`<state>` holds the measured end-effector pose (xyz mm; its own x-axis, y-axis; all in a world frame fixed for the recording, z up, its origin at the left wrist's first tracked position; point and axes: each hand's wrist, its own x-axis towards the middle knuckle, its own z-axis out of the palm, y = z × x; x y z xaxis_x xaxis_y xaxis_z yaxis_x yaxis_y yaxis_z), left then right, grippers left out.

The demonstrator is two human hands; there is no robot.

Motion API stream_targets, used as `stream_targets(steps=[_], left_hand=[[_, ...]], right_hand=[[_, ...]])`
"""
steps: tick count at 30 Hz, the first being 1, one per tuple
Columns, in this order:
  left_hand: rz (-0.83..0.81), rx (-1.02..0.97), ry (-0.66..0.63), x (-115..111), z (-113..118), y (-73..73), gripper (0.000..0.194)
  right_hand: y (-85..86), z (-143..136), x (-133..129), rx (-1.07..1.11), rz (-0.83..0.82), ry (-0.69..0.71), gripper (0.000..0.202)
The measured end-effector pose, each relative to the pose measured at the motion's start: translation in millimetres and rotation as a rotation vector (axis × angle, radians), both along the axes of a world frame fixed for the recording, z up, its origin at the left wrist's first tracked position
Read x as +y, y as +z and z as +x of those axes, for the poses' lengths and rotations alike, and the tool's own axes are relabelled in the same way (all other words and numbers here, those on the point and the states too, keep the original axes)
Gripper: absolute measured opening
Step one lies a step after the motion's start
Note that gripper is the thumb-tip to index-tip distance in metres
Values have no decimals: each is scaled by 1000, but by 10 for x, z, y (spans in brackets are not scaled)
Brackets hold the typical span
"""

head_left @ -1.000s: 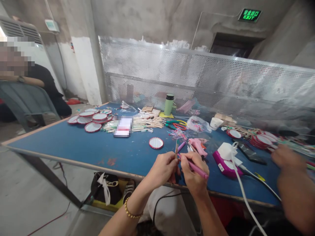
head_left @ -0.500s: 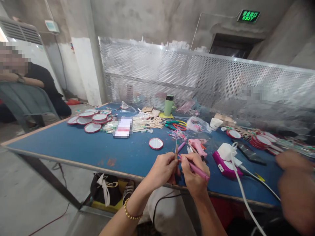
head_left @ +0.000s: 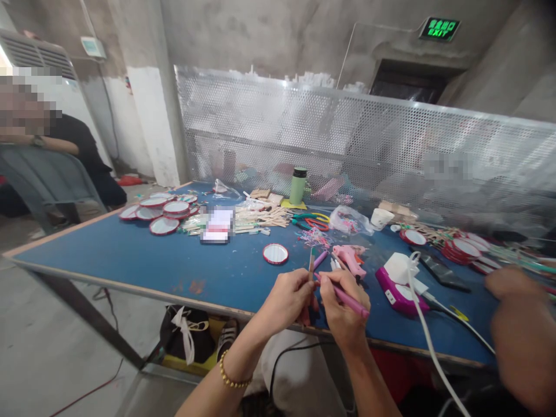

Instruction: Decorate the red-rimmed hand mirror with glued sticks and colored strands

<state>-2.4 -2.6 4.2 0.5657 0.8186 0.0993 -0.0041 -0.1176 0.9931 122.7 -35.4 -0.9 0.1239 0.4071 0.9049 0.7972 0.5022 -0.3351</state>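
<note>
My left hand (head_left: 292, 296) is closed around a thin wooden stick (head_left: 311, 266) with a green tip, held upright near the table's front edge. In my right hand (head_left: 345, 304) is a pink pen (head_left: 351, 303), gripped as for writing, its tip close to the stick; I cannot tell whether they touch. Just beyond my hands lie a purple pen (head_left: 320, 259) and a pink glue gun (head_left: 351, 259). A round red-rimmed mirror-like disc (head_left: 275, 253) rests on the blue table (head_left: 234, 269) ahead of my left hand.
Stacked red-rimmed discs (head_left: 164, 225), a phone (head_left: 217, 225) and many wooden sticks (head_left: 273, 216) lie at the left. Behind are pliers (head_left: 310, 221) and a green bottle (head_left: 297, 186). A purple power strip (head_left: 397, 292) with cables stands right, beside another person's arm (head_left: 521, 330).
Almost nothing differs. Both my hands keep the same hold and place, and the other person's arm at the right has barely shifted.
</note>
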Motion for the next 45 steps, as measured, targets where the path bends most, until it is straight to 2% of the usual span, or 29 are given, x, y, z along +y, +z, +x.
stream_targets(steps=[25,27,30,32,34,36,40,45], left_hand=[[4,14,16,8,-9,-12,24],[-6,11,12,9,-10,-15,24],[-25,9,-7,12,-12,-18,22],[-35,10,-14,16,-9,-20,20],[-48,6,-19,25,0,-24,18],[-59,-3,-6,38,13,-32,18],[-48,-39,52,60,31,-51,20],[-49,-100,85,56,22,-48,30]], right_hand=[[-5,-6,9,19,3,30,19],[-24,-8,6,65,-23,46,19],[-62,-17,-15,261,-65,69,17],[-67,-10,-41,419,-60,81,12],[-39,29,-79,479,-36,85,11],[21,115,-130,406,-22,71,12],[149,393,-217,116,-80,-37,10],[135,704,-170,-250,-92,-65,11]])
